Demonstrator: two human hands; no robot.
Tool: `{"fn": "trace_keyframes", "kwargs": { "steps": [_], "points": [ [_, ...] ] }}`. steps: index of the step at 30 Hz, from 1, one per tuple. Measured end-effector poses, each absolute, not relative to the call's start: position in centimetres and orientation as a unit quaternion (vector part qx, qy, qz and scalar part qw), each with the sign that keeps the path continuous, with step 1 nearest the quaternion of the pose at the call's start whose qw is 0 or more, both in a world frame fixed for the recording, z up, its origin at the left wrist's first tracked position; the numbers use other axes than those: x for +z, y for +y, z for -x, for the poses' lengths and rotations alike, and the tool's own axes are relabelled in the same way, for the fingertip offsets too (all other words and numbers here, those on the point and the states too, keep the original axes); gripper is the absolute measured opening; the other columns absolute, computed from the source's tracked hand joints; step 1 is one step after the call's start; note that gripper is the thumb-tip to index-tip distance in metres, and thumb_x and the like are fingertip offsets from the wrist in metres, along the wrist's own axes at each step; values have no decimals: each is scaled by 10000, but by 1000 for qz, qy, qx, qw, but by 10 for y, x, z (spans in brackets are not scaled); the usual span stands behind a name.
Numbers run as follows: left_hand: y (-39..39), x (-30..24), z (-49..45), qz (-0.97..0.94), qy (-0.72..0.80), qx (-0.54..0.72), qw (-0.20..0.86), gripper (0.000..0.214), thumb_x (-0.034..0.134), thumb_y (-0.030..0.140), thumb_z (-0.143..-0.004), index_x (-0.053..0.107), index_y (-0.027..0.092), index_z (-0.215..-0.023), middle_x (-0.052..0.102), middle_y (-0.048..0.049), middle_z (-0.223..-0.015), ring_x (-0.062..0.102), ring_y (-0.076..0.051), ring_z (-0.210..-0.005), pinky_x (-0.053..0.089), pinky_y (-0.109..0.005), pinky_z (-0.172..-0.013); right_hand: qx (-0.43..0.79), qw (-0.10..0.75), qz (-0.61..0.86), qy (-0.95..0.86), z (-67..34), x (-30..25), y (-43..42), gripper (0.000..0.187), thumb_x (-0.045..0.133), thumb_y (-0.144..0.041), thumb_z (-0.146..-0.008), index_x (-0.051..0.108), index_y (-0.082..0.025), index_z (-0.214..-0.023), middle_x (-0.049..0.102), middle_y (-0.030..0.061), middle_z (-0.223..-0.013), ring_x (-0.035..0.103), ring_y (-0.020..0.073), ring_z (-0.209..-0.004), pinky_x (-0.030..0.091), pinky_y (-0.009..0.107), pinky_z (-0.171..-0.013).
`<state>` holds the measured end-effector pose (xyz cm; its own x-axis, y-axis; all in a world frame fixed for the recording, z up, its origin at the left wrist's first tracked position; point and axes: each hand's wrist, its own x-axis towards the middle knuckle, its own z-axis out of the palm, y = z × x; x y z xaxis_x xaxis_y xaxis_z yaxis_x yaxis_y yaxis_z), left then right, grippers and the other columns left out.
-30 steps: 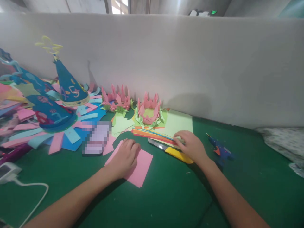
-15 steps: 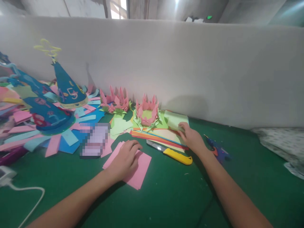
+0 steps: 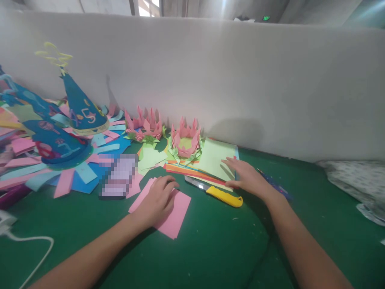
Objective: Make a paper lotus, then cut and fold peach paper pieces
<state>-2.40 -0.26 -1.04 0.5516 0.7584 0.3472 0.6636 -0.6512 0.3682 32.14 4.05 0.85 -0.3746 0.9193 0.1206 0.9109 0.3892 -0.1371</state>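
Observation:
My left hand (image 3: 158,198) lies on a pink paper sheet (image 3: 177,212) on the green table, fingers curled loosely and pressing it flat. My right hand (image 3: 248,178) rests with fingers stretched out on the right edge of a stack of coloured paper sheets (image 3: 210,164), whose top sheet is light green. A yellow-handled utility knife (image 3: 221,195) lies just in front of the stack, between my two hands. A pink paper lotus flower (image 3: 185,140) sits on the stack's far left corner.
A second pink lotus (image 3: 144,126) stands to its left. Blue party hats (image 3: 81,108) and paper strips crowd the left side. A blue glue gun (image 3: 275,182) lies behind my right wrist. A white cable (image 3: 33,245) runs at the lower left. A white partition (image 3: 240,80) closes the back.
My right hand had lifted and curled the light green top sheet; now the sheet lies flat again and the hand rests open on it. My left hand stayed on the pink sheet.

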Motion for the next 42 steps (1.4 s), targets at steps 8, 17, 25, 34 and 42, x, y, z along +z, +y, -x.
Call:
{"fn": "trace_keyframes", "kwargs": {
  "steps": [8, 17, 25, 34, 42],
  "points": [
    [-2, -12, 25, -873, 412, 240, 105, 230, 390, 168, -875, 515, 178, -1069, 494, -122, -1147, 483, -245, -1091, 409, -455, -962, 24, 84, 599, -796, -316, 16, 41, 344, 424, -292, -873, 479, -227, -1206, 689, 73, -1030, 670, 229, -811, 466, 283, -623],
    [2, -8, 26, -865, 416, 247, 128, 233, 413, 155, -858, 514, 193, -1064, 505, -107, -1142, 516, -229, -1065, 453, -405, -910, -16, 138, 579, -804, -313, 21, 46, 238, 405, -296, -875, 511, -214, -1070, 672, 71, -938, 629, 215, -743, 420, 273, -590],
    [30, 16, 17, -893, 377, 210, 130, 235, 426, 124, -841, 590, 186, -997, 543, -92, -1109, 557, -204, -1003, 482, -351, -863, 69, 246, 652, -714, -317, 25, 47, 233, 378, -366, -884, 532, -218, -976, 680, 62, -893, 636, 216, -767, 443, 285, -642],
    [72, 4, -8, -896, 421, 134, 30, 259, 410, 76, -838, 658, 147, -868, 609, -101, -949, 594, -214, -874, 490, -353, -774, 19, 437, 672, -597, -321, 17, 63, 327, 371, -417, -890, 504, -196, -1091, 662, 79, -889, 616, 215, -742, 460, 308, -653],
    [70, 2, 1, -883, 458, 101, -4, 280, 396, 130, -873, 664, 168, -944, 552, -109, -936, 563, -229, -867, 477, -352, -721, 32, 429, 677, -597, -320, 14, 62, 326, 391, -414, -885, 506, -201, -1103, 668, 78, -867, 627, 217, -714, 452, 301, -626]
  ]
}}
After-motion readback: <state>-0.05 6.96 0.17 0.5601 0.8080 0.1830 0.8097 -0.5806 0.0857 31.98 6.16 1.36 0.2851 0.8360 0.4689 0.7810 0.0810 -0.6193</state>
